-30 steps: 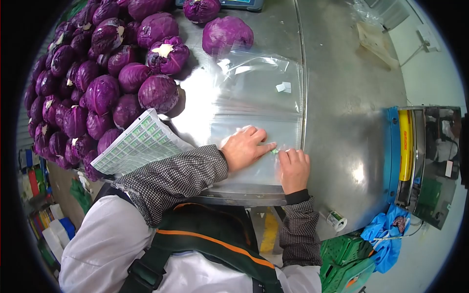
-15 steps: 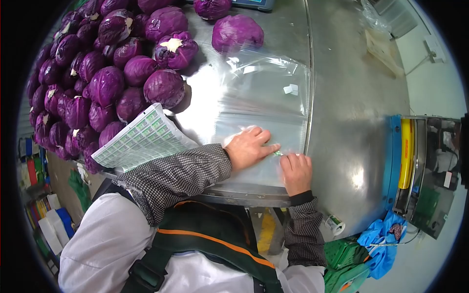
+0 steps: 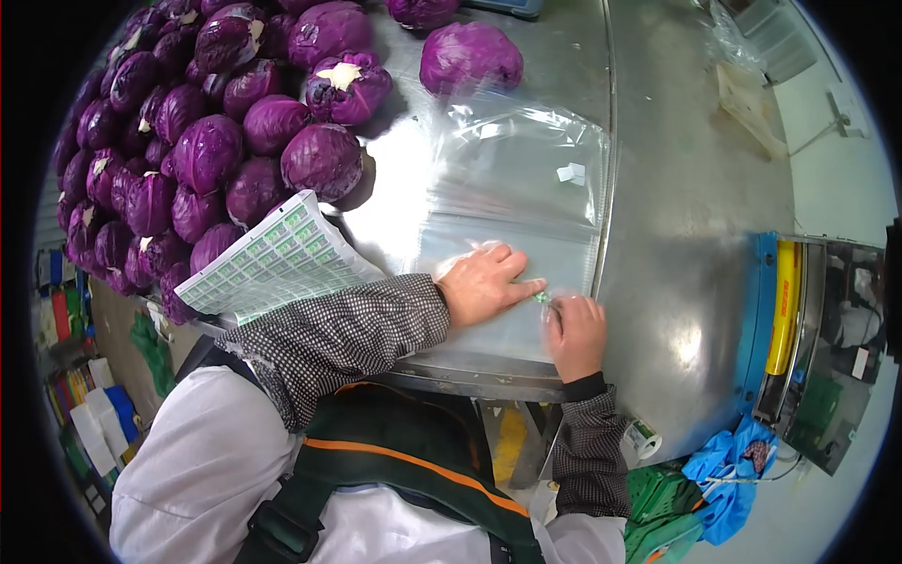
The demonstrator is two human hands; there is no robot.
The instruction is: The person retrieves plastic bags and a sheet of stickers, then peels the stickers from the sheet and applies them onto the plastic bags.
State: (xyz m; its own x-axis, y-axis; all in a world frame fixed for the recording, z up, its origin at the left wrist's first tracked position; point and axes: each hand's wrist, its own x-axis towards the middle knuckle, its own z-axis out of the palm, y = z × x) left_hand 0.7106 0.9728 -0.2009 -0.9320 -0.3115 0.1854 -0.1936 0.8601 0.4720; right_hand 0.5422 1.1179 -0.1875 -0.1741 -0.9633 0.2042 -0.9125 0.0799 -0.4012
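My left hand point(image 3: 486, 285) lies on a stack of clear plastic bags point(image 3: 507, 193), its fingers spread and the index finger reaching right. At that fingertip is a small green sticker point(image 3: 541, 297). Close on its right, my right hand point(image 3: 575, 331) is closed with bent fingers over the bags' right side; whatever its fingertips hold is hidden. A sheet of green-and-white stickers point(image 3: 291, 256) lies by my left forearm, its upper corner raised. Two small white pieces point(image 3: 570, 173) rest on the bags.
Purple cabbages point(image 3: 209, 153) are heaped at the left of the metal table point(image 3: 658, 216), and a single cabbage point(image 3: 471, 58) sits behind the bags. A blue-edged device point(image 3: 515, 7) shows at the top. Green crates point(image 3: 662, 512) and a blue bag point(image 3: 733, 484) are low at the right.
The view has shifted slightly. My left hand stays on the bags with its index finger at the green sticker. The right fingertips have moved a little and remain bent.
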